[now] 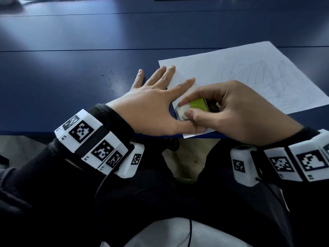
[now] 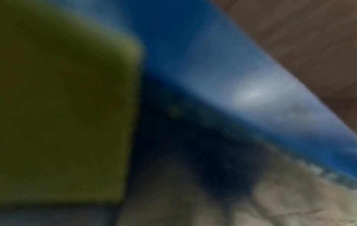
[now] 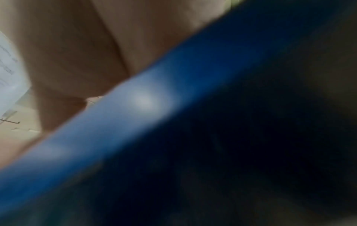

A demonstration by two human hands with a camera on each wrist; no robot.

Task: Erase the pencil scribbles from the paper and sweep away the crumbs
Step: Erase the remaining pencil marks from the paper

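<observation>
The left hand (image 1: pixel 153 106) lies flat with fingers spread, pressing the near left corner of the paper (image 1: pixel 249 72) onto the blue worktop (image 1: pixel 89 59). The right hand (image 1: pixel 231 111) pinches a white eraser (image 1: pixel 184 111) with a green sleeve, its tip on that same corner. Faint pencil scribbles (image 1: pixel 267 75) cover the sheet's right part; dark crumbs (image 1: pixel 115 79) lie scattered left of the paper.

Left wrist band (image 1: pixel 92 139): small marks "L3", "L2" beside square codes; other print too small.
</observation>
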